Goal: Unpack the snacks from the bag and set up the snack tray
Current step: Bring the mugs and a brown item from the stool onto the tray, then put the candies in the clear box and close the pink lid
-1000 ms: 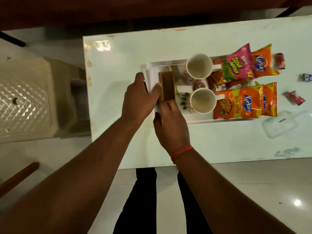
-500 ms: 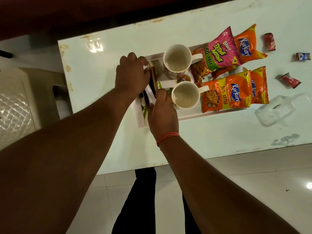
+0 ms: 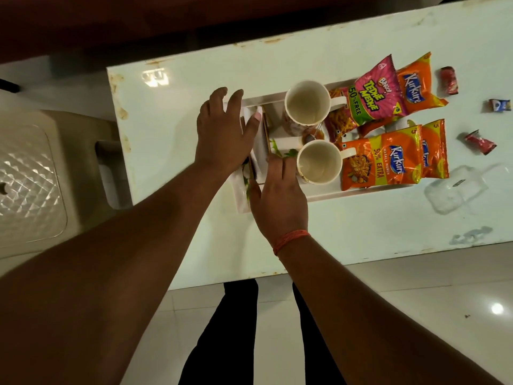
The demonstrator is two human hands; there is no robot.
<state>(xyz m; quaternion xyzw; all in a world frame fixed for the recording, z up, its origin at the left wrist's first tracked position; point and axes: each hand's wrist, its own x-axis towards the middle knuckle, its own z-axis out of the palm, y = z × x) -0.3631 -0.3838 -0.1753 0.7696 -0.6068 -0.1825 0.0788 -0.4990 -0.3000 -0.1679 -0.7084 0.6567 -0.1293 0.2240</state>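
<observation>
Compared with half a second earlier, both hands have let go of the napkins and opened: the left hand spreads flat over the tray's left end, the right hand hovers fingers apart just below it. The napkins lie between the two grips, left of two mugs; snack packets fill the tray's right half, centre-right on the white surface.

One camera, worn on the head.
It looks straight down, from close above, at the white table and the floor below.
</observation>
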